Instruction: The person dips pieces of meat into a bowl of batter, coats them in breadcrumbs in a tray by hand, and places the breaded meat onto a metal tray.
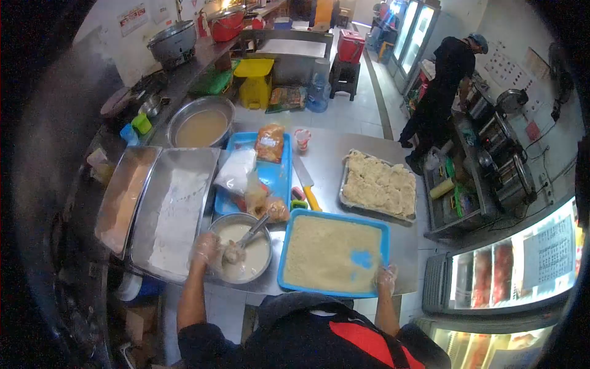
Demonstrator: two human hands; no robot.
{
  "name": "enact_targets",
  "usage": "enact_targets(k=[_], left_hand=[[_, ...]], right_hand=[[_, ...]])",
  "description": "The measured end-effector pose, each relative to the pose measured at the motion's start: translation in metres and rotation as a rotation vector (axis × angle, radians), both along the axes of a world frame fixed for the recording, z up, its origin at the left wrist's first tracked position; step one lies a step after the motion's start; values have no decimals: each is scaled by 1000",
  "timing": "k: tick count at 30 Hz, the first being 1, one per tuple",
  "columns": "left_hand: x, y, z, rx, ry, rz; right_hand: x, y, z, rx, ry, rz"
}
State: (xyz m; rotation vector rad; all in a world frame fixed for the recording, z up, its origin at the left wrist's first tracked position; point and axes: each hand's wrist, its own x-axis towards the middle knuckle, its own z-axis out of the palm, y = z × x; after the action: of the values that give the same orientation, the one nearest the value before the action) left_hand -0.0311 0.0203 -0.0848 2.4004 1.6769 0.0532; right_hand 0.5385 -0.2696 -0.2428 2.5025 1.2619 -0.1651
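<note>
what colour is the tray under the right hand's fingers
The tray at the right hand is bright blue, shown best in the head view.

Shows no legible text: blurs on wall notice (132, 19), sheet (550, 252) near right edge of refrigerator door (462, 277), and packet label (268, 141) at far right corner of blue tray (281, 179).

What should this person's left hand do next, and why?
Perhaps lift the lump from the bowl to the crumb tray: the lump appears coated in pale liquid, the left hand is beside it, and the right hand is at the tray's edge.
</note>
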Motion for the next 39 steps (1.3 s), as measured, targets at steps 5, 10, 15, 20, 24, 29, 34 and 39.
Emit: enact_targets(k=[5, 10, 15, 20, 24, 29, 34, 39], left_hand=[[12, -12, 54, 170, -8, 115], [13, -23, 49, 264, -164, 308], [65, -62, 42, 98, -251, 284], [67, -97, 6, 46, -408, 304], [60, -99, 4, -30, -181, 349], [59, -96, 3, 113, -244, 398], [52, -96, 27, 183, -194, 209], [56, -91, 98, -32, -409, 260]], right_hand=[[13, -3, -31, 4, -63, 11], [12, -9, -29, 18, -27, 45], [57, -30, -127, 187, 42, 11], [12, -8, -3, 24, -88, 178], [51, -33, -75, 532, -220, 392], [48, -33, -66, 162, -707, 541], [70, -43, -132, -156, -1184, 536], [27, -12, -58, 395, -766, 517]])
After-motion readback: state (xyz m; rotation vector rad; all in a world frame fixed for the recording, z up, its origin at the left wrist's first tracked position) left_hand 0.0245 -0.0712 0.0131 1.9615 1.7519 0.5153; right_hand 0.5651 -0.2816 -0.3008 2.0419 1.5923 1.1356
